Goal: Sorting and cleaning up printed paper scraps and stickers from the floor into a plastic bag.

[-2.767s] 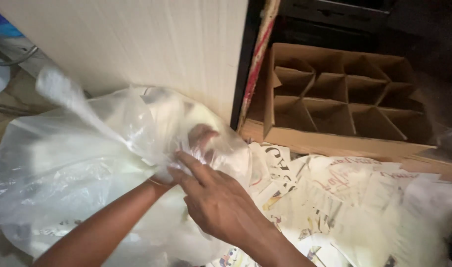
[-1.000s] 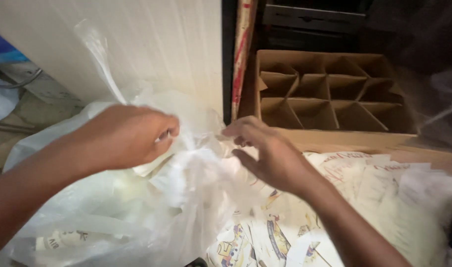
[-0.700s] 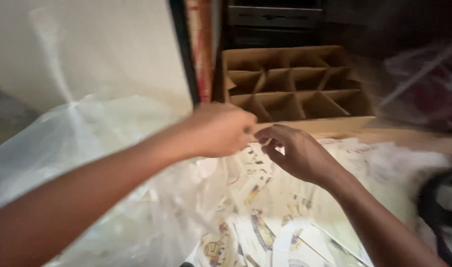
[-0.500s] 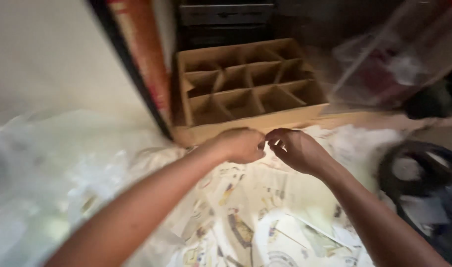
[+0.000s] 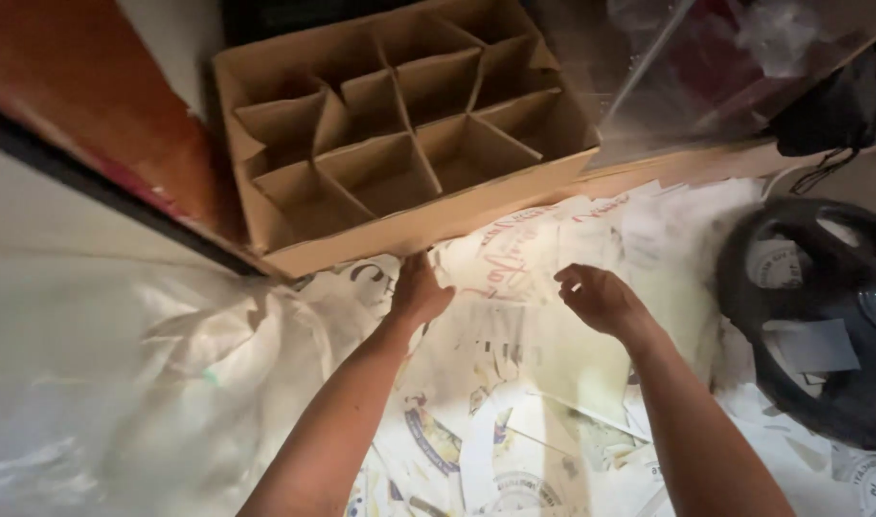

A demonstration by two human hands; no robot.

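Note:
My left hand (image 5: 419,292) reaches forward over printed white sheets (image 5: 514,383) and touches the lower front edge of a brown cardboard box (image 5: 428,225). Cardboard dividers split the box into several empty cells. The fingertips are hidden against the box wall, so I cannot tell whether they grip anything. My right hand (image 5: 596,299) hovers a little to the right, above the sheets, with loosely curled fingers and nothing in them. It is apart from the box.
A crumpled clear plastic bag (image 5: 122,383) lies at the left. A red-brown board (image 5: 93,105) with a dark edge leans behind it. A black round wheel-like object (image 5: 821,316) sits at the right, with clear plastic wrap (image 5: 706,67) and a dark bundle (image 5: 835,110) at the back right.
Both hands have left the clear plastic bag and moved right and forward to the cardboard box. They were together and are now apart. The view has swung towards the box.

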